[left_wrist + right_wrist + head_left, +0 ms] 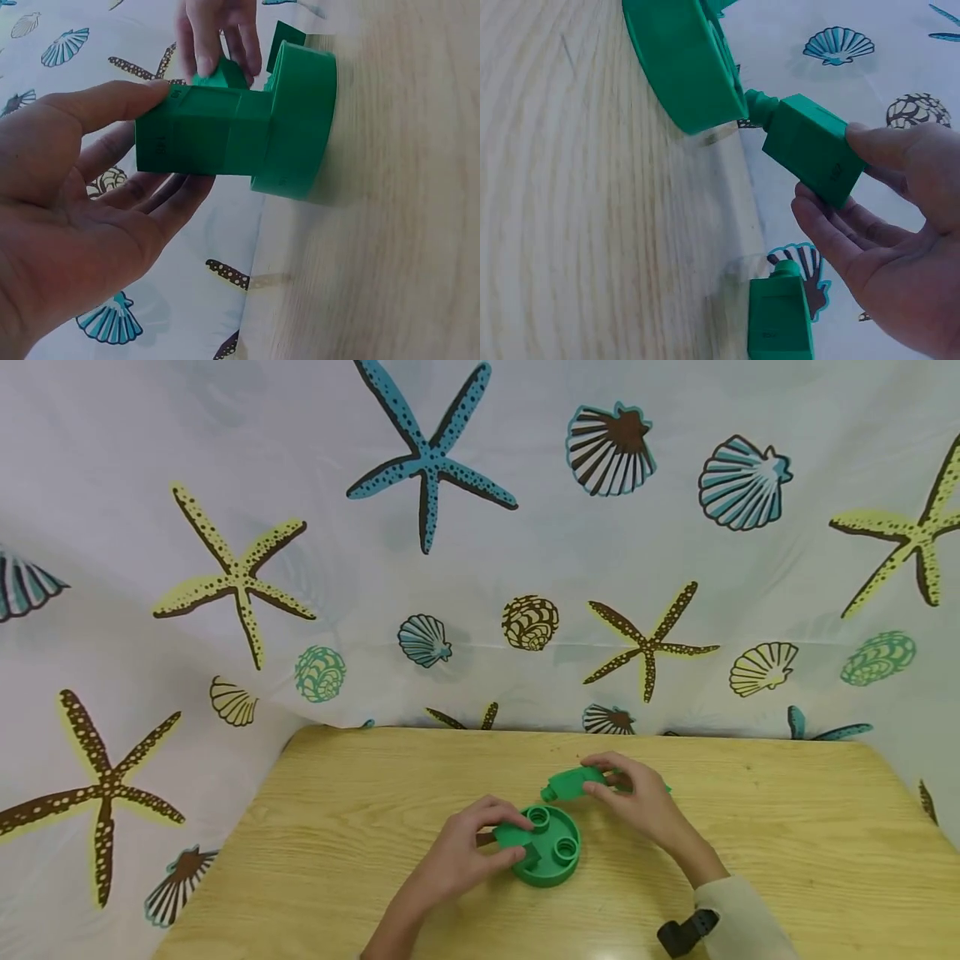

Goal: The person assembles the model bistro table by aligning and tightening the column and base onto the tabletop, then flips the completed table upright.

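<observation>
A round green base (545, 878) with raised ring-shaped sockets sits on the wooden table. My left hand (474, 847) grips a green rectangular block (199, 131) between thumb and fingers; the block stands upright on the base, its lower end hidden there. To the right and farther back, my right hand (637, 793) pinches a second green block (810, 146) near its plain end. This block is tilted, and its ridged, screw-like neck (550, 793) points toward the base. Small dark markings show on both blocks.
Another green block (780, 319) with a round neck on top stands on the table, mostly hidden behind my right hand in the head view. A white cloth (525, 685) printed with starfish and shells hangs along the table's back edge.
</observation>
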`<state>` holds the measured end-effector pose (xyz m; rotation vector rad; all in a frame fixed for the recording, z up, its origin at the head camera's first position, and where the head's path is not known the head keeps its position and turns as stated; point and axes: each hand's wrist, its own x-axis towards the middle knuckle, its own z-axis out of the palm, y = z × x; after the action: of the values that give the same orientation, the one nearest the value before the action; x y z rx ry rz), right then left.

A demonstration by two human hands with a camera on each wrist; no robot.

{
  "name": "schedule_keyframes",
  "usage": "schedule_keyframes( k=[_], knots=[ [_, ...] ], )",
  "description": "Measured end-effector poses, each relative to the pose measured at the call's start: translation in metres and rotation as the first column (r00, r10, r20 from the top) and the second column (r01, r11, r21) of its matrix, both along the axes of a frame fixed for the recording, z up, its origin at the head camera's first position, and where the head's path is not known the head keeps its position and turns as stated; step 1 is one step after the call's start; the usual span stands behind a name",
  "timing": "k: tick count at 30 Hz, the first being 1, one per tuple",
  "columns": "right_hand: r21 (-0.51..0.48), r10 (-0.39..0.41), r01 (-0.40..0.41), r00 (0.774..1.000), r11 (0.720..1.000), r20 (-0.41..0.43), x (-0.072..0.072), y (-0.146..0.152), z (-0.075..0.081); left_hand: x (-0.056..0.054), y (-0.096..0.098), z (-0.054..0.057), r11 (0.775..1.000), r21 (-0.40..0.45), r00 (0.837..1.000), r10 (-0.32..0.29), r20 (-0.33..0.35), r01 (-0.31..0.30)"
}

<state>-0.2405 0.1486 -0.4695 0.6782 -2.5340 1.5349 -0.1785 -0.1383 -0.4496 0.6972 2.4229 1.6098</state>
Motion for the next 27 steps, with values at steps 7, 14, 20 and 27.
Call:
schedule_keyframes(
  k=[7, 14, 20, 27],
  knots=[
    [-0.102, -0.067, 0.064, 0.997, 0.993, -0.031, 0.021, 0.008, 0.008, -0.009, 0.002, 0.000, 0.998, 0.056, 0.999, -0.028, 0.028, 0.027],
    [-0.140, -0.096, 0.095, 0.995, 0.986, -0.002, 0.038, 0.013, 0.012, -0.012, 0.009, -0.001, 0.996, 0.082, 0.999, 0.031, 0.021, -0.032],
    [-0.187, -0.085, 0.085, 0.996, 0.979, 0.012, 0.048, 0.011, 0.012, -0.011, 0.012, -0.007, 0.989, 0.107, 0.994, 0.100, 0.036, -0.103],
    [-0.244, -0.080, 0.089, 0.996, 0.966, 0.047, 0.052, 0.009, 0.011, -0.008, 0.017, -0.015, 0.974, 0.149, 0.984, 0.163, 0.079, -0.173]
  ],
)
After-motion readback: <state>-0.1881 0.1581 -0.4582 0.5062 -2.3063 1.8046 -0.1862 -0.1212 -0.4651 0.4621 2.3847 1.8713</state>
